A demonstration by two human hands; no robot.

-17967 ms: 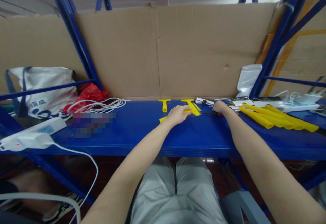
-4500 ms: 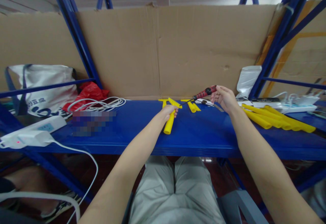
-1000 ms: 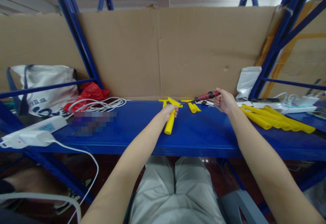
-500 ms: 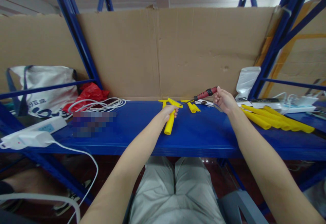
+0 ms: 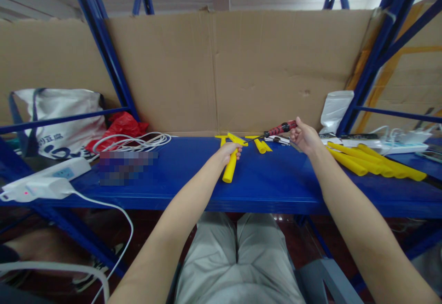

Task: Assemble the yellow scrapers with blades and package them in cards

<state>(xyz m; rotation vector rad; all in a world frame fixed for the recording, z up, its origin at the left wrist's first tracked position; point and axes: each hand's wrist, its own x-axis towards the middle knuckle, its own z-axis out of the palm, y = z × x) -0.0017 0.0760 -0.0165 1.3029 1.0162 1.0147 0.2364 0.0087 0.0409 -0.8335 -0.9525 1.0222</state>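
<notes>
My left hand (image 5: 229, 152) is closed around a yellow T-shaped piece (image 5: 229, 173), its round handle pointing toward me and its crossbar beyond my fingers. In my right hand (image 5: 305, 137), the fingertips pinch the end of a red-and-black screwdriver (image 5: 280, 129). The screwdriver lies nearly level, its thin shaft pointing left and its tip at the crossbar by my left fingers. Whether a screw sits there is too small to tell. Just behind are more yellow pieces (image 5: 259, 145), some T-shaped, lying on the blue shelf (image 5: 188, 175).
Several yellow tubes (image 5: 359, 160) lie at the right, before a white power strip (image 5: 404, 145). On the left are coiled white cable (image 5: 148, 142), a red bag (image 5: 126, 126), a cloth bag (image 5: 65, 115) and another power strip (image 5: 65, 171). Cardboard (image 5: 258, 73) stands behind.
The screwdriver's handle pattern, smeared before, now shows sharply. My right fingers have shifted very slightly right and its handle end with them. My left hand stays in place on the yellow piece.
</notes>
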